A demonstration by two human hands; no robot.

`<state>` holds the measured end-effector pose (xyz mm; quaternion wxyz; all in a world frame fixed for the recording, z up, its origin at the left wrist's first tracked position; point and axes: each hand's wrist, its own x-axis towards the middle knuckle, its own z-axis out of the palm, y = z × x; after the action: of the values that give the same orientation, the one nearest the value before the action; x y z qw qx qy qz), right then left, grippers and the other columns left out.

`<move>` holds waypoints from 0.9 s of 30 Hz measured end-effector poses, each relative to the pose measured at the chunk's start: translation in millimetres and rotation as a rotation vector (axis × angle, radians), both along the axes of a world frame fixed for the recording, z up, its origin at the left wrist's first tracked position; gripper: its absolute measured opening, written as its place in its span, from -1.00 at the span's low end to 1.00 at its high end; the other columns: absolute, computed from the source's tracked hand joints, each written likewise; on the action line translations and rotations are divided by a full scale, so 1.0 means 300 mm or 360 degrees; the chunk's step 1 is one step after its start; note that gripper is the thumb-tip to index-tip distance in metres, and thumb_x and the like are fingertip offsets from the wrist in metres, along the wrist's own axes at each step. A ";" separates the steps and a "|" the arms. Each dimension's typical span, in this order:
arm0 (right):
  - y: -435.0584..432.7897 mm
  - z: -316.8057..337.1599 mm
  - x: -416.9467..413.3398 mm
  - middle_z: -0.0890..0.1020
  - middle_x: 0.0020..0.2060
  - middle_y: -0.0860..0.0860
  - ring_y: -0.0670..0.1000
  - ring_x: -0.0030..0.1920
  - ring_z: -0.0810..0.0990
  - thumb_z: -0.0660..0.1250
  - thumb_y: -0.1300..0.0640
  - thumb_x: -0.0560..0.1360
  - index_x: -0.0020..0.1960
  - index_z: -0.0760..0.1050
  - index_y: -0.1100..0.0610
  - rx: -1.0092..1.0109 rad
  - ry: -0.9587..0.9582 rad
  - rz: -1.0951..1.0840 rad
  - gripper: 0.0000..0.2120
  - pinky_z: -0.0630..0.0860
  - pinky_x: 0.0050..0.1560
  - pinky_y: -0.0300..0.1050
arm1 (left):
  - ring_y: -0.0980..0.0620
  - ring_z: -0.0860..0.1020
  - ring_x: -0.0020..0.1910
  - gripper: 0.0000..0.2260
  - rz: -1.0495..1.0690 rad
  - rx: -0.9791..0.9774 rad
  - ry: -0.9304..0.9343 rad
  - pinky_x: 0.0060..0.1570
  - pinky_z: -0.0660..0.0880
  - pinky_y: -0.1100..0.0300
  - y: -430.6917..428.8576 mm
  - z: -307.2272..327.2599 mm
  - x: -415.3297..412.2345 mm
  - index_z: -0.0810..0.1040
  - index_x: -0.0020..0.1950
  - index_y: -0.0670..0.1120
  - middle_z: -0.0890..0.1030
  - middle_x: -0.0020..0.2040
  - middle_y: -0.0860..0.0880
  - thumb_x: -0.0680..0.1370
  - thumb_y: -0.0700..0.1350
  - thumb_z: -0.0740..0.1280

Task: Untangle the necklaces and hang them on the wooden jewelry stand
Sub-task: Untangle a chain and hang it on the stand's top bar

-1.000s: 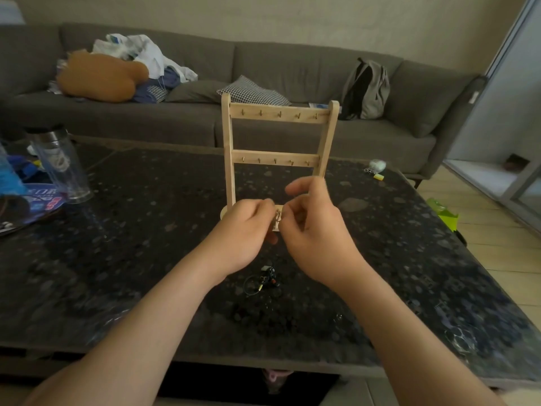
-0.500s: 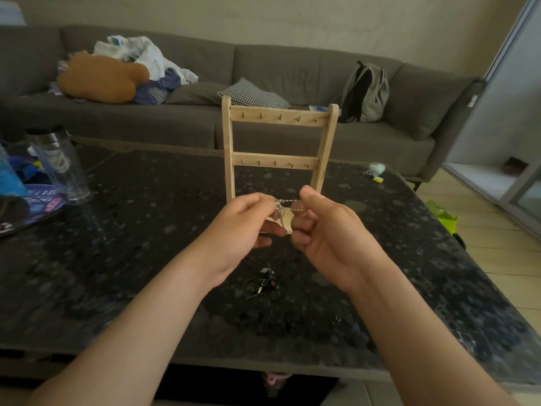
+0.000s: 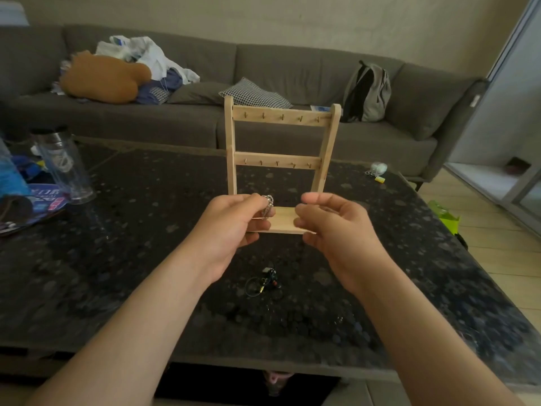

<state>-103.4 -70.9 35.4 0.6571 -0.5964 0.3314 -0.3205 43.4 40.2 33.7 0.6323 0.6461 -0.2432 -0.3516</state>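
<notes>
The wooden jewelry stand is upright on the dark speckled table, and both peg rails are bare. In front of its base, my left hand pinches a bunched silver necklace at its fingertips. My right hand hovers a short way to the right. Its fingers are loosely curled and the thumb is lifted off them. No chain shows in it. A dark tangle of necklaces with a black cord loop lies on the table below my hands.
A clear tumbler and blue packets sit at the table's left. Small white and yellow items lie at its far right corner. A grey sofa holds cushions, clothes and a backpack behind the table.
My hands have drawn apart. The chain that stretched between them is now bunched at my left fingertips, and my right thumb has lifted off its fingers.
</notes>
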 end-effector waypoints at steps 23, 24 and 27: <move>0.033 0.000 0.036 0.58 -0.22 0.04 0.06 -0.10 0.55 0.16 0.04 0.59 -0.23 0.50 0.08 0.0281 0.0150 0.0287 -0.73 0.37 -0.01 0.05 | 0.06 0.72 0.06 -0.62 -0.0291 0.0127 -0.0338 0.24 0.56 -0.03 -0.002 -0.017 -0.025 0.75 0.13 -0.04 0.79 0.01 0.01 0.75 0.16 0.24; 0.028 0.002 0.033 0.56 -0.24 0.02 0.05 -0.11 0.53 0.17 0.02 0.61 -0.30 0.48 0.03 0.0354 0.0095 0.0262 -0.67 0.35 -0.01 0.05 | 0.05 0.72 0.05 -0.62 -0.0258 0.0124 -0.0324 0.22 0.57 -0.03 -0.004 -0.018 -0.022 0.74 0.14 -0.05 0.79 0.02 0.00 0.74 0.17 0.25; 0.021 0.013 0.024 0.58 -0.21 -0.01 0.01 -0.12 0.57 0.30 -0.06 0.65 -0.39 0.52 -0.03 0.0515 -0.0028 0.0219 -0.57 0.37 0.01 0.01 | 0.04 0.70 0.02 -0.67 -0.0186 0.0082 -0.0180 0.17 0.57 -0.02 -0.006 -0.021 -0.013 0.72 0.13 -0.05 0.76 0.00 0.01 0.72 0.17 0.30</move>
<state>-96.2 -64.6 39.3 0.7677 -0.5014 0.3313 -0.2224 39.5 38.5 27.3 0.5791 0.6657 -0.3066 -0.3571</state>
